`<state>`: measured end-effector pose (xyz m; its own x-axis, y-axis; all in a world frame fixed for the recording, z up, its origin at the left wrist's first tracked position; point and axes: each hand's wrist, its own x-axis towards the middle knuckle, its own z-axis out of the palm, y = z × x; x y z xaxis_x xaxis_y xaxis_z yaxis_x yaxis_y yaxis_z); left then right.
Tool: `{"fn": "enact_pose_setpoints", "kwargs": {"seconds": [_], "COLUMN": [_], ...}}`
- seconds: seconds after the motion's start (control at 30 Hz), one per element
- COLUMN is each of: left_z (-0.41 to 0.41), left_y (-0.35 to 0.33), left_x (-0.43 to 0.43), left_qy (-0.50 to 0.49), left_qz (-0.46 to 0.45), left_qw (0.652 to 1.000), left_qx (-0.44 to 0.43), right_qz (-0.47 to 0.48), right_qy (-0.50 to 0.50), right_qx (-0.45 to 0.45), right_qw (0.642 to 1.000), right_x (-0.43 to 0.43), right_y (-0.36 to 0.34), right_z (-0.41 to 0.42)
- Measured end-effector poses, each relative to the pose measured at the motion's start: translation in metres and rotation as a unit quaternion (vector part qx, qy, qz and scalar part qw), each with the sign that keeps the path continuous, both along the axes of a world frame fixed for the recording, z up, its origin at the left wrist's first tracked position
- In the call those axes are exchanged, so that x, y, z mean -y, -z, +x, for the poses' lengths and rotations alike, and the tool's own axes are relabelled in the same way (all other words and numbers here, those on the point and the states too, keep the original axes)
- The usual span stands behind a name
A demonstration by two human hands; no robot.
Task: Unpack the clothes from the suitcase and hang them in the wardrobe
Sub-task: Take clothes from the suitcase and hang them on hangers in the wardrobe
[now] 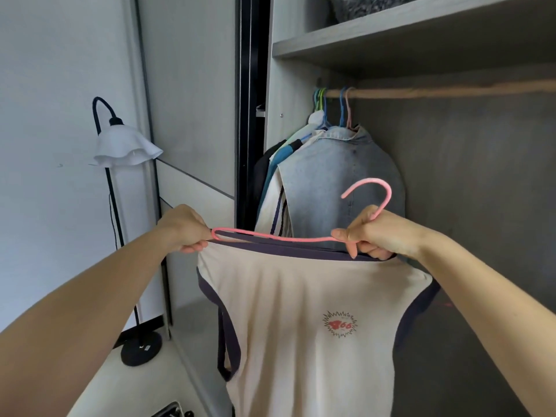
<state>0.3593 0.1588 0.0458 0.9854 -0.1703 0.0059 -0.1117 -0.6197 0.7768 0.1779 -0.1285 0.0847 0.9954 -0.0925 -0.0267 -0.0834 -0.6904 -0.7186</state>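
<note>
Step in hand, as we judge it: fitting a garment onto its hanger before it goes on the rail.

Observations:
- We see a cream tank top [301,296] with navy trim and a small red print, held up in front of the open wardrobe [481,182]. It hangs free below both hands.
- Left hand [188,228]: fingers pinched together on the top's upper navy edge, at the left end of the pink hanger [369,183].
- Right hand [380,236]: clamped on the hanger just below its hook, with the top's edge gathered under the fingers.
- The hanger's arm runs just above the upper edge, between the two hands. We cannot tell whether its far side sits inside the fabric.
- One strap loop dangles on the left, not seated on anything.
- The rail [451,91] already carries several hangers bunched at its left end, a denim jacket [340,176] outermost. The rail to the right of them is bare.

Next move, our estimate: seat both shoulders squarely on the hanger arms, including the loose strap. Then free one hand, raise the hook well up to the rail and catch it to the right of the jacket. The top looks light and limp, so it may slide off a tilted hanger.
</note>
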Motion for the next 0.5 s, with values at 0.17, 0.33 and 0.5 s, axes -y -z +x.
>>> {"fn": "enact_pose_setpoints", "kwargs": {"seconds": [0.17, 0.33, 0.5], "left_z": [-0.002, -0.008, -0.026], "left_y": [0.001, -0.017, -0.038], "left_x": [-0.001, 0.006, 0.029], "left_qy": [0.015, 0.025, 0.071], "left_qz": [-0.005, -0.019, 0.002], "left_qw": [1.0, 0.999, 0.994], "left_qx": [-0.013, 0.023, 0.077], "right_qz": [-0.009, -0.174, -0.065], "right_qy": [0.003, -0.009, -0.042], "right_qx": [-0.048, -0.078, 0.054], "right_qw": [0.999, 0.982, 0.996], "right_x": [0.001, -0.013, -0.023], "right_y": [-0.016, -0.023, -0.037], "right_z": [0.002, 0.006, 0.018]}}
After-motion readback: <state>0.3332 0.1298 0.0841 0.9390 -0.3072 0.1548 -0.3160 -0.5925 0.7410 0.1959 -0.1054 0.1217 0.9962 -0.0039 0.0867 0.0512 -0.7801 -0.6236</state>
